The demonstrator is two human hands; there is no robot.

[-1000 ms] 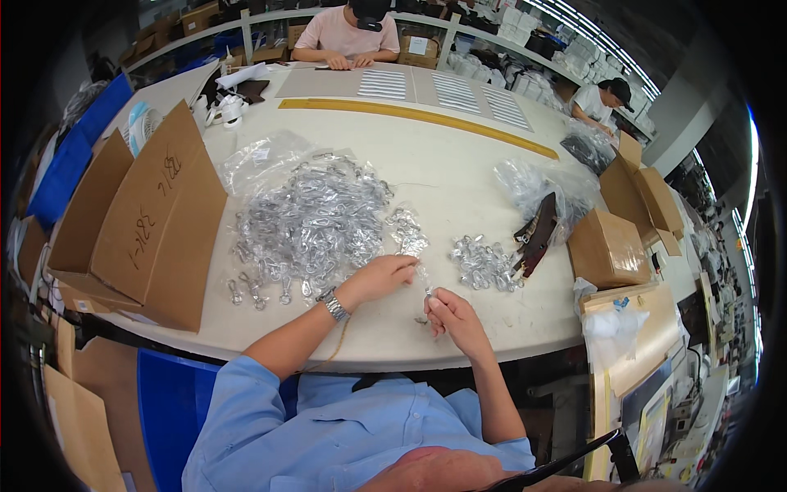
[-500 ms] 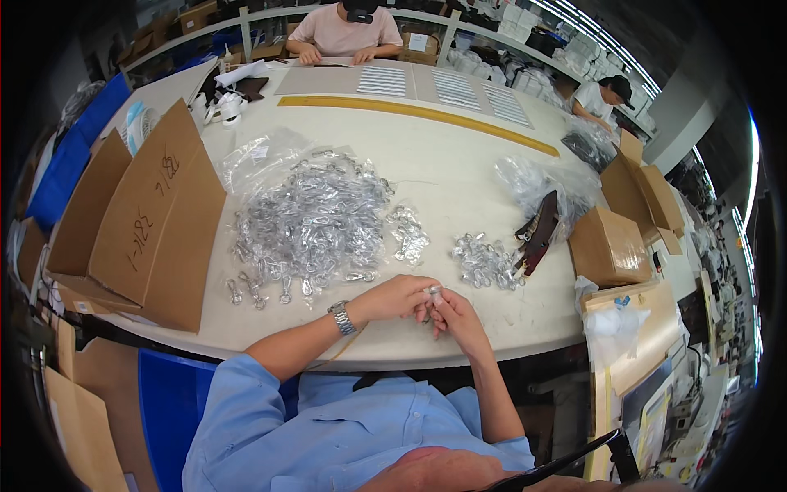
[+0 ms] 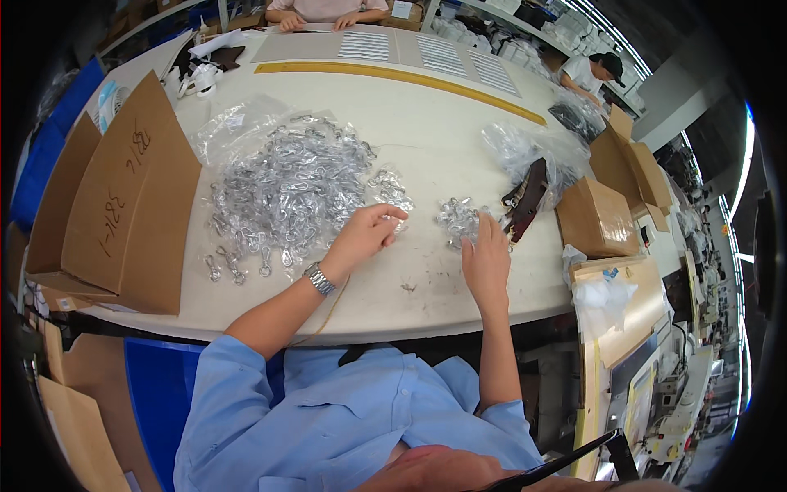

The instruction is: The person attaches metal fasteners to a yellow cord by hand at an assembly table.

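Note:
A big heap of small metal clasps in clear bags lies on the white table. My left hand, with a wristwatch, hovers at the heap's right edge, its fingers loosely curled with nothing seen in them. A smaller pile of clasps lies to the right. My right hand is stretched flat, fingertips touching that pile. A few loose clasps lie near the table's front edge.
Folded cardboard boxes stand at the left, a shut brown box at the right beside dark leather straps and crumpled clear bags. A yellow strip crosses the far table. Two other people work beyond.
My hands were together near the table's front edge. They have parted: the left moved up toward the big heap, the right reached to the small pile.

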